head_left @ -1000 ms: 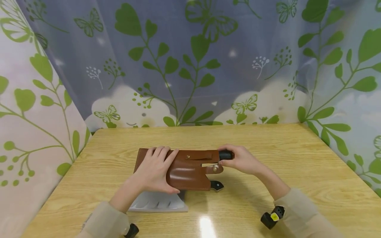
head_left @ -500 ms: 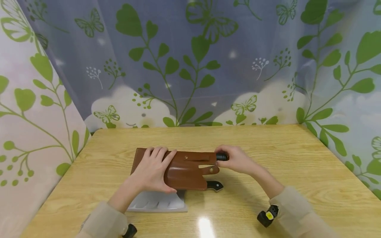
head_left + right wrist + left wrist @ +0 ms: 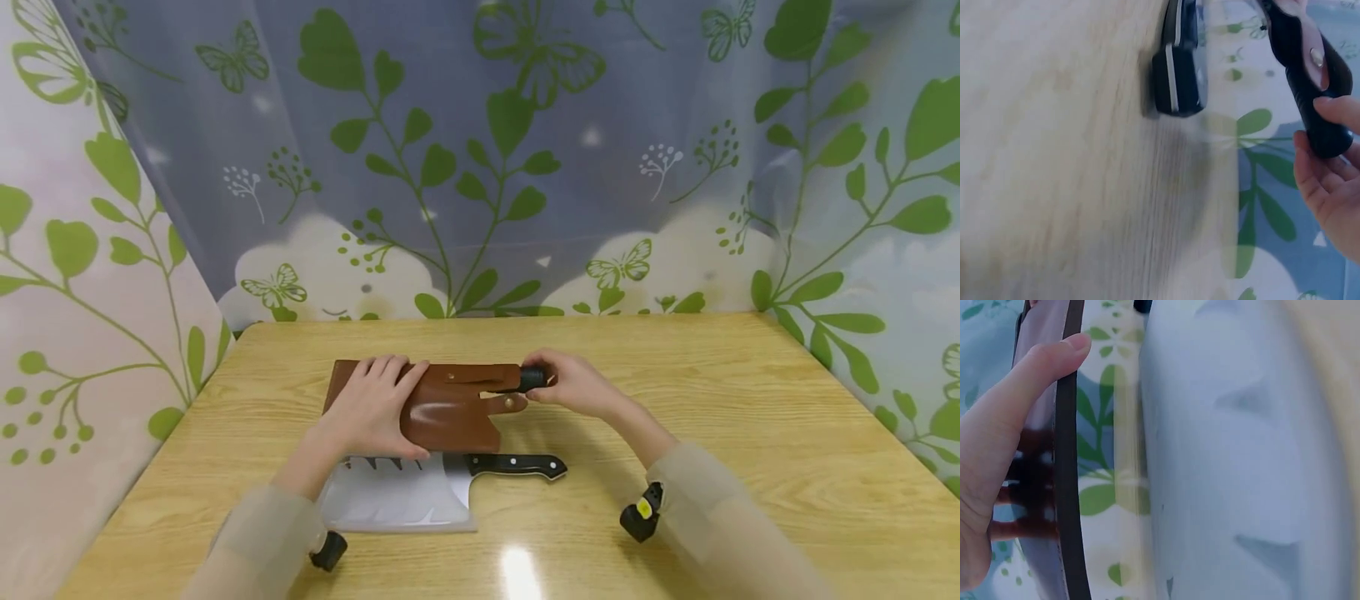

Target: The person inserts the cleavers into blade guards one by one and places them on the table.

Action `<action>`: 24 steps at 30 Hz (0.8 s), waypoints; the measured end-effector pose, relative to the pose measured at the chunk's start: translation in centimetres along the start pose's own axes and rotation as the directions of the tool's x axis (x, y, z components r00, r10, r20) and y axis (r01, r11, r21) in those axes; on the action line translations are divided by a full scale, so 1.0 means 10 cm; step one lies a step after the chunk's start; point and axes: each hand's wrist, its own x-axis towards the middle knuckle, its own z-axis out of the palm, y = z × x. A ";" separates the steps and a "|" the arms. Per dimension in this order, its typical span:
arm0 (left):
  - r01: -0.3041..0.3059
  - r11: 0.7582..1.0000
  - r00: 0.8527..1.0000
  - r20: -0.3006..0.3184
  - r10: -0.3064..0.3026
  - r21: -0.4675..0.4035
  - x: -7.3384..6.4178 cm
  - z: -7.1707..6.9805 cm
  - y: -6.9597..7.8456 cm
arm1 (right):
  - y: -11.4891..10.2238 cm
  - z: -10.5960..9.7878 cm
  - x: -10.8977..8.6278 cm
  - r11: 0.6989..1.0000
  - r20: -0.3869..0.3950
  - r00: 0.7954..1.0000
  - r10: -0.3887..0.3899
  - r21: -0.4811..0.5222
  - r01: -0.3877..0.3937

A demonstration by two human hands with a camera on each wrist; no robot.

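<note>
My left hand (image 3: 375, 408) grips a brown leather knife sheath (image 3: 453, 421) across its width, thumb at the near edge. In the left wrist view the thumb (image 3: 1054, 359) lies along that edge, with a gap between sheath and the blade beyond. A black round-ended handle (image 3: 531, 378) sticks out of the sheath's right end. My right hand (image 3: 573, 383) holds its end between thumb and fingers, as the right wrist view also shows. Below the sheath a broad-bladed cleaver (image 3: 408, 504) lies on the table, its black riveted handle (image 3: 517, 464) pointing right. Any blade inside the sheath is hidden.
A snap strap (image 3: 506, 404) projects from the sheath beside the held handle. The wooden table (image 3: 712, 375) runs back to a curtain (image 3: 480, 208) printed with leaves and butterflies. A bright light reflection lies near the table's front.
Both hands have moved left and away from me with the sheath and its handle. More of the cleaver on the table, including its whole handle, now shows.
</note>
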 end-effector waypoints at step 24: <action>0.192 0.964 0.927 0.357 -0.117 -0.184 0.34 0.26 -0.31 | 0.44 0.26 0.44 0.999 0.157 0.988 -0.004 -0.049 0.012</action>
